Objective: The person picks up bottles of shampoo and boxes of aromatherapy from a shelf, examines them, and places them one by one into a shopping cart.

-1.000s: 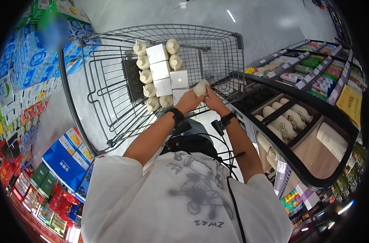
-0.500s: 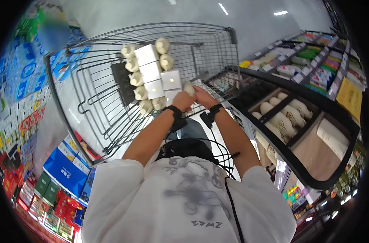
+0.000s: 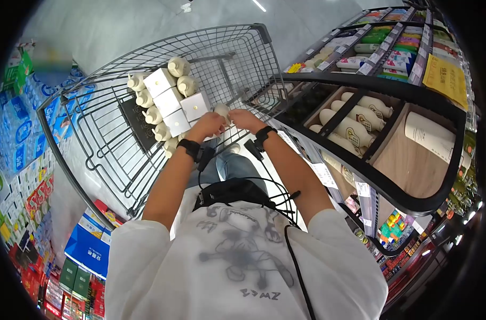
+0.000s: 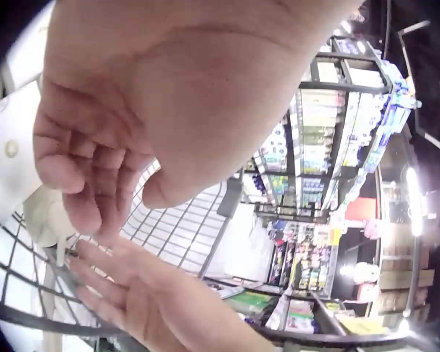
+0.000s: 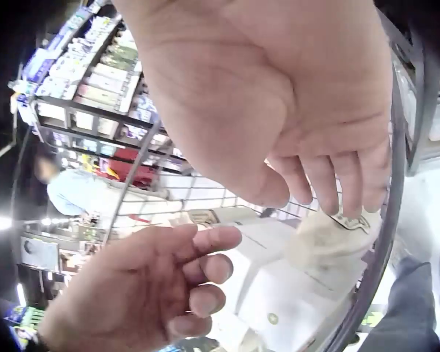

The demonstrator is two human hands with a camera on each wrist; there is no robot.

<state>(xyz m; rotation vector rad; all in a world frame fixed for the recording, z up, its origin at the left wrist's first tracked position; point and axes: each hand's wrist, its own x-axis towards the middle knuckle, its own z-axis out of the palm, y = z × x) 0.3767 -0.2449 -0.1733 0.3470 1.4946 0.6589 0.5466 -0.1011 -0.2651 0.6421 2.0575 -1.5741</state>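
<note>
A cream pump bottle (image 3: 221,111) stands in the metal shopping cart (image 3: 85,184), beside white boxes (image 3: 195,106). My right hand (image 3: 247,120) is right at this bottle; in the right wrist view its nearly straight fingertips (image 5: 352,205) overlap the bottle's edge (image 5: 326,246). Just left of it is my left hand (image 3: 210,126), its fingers loosely bent around nothing in the left wrist view, where the same bottle (image 4: 48,220) shows behind them. More cream pump bottles (image 3: 152,115) line the boxes on both sides.
To the right is a black-framed shelf (image 3: 360,154) with cream bottles (image 3: 355,120) lying in compartments and one larger bottle (image 3: 429,130). Packaged goods (image 3: 27,128) are stacked at left. A person (image 5: 77,194) is behind the cart in the right wrist view.
The cart and its load have shifted left in the head view as the view turned. Both hands held the bottle earlier; now the fingers are loosened and the bottle stands beside the boxes.
</note>
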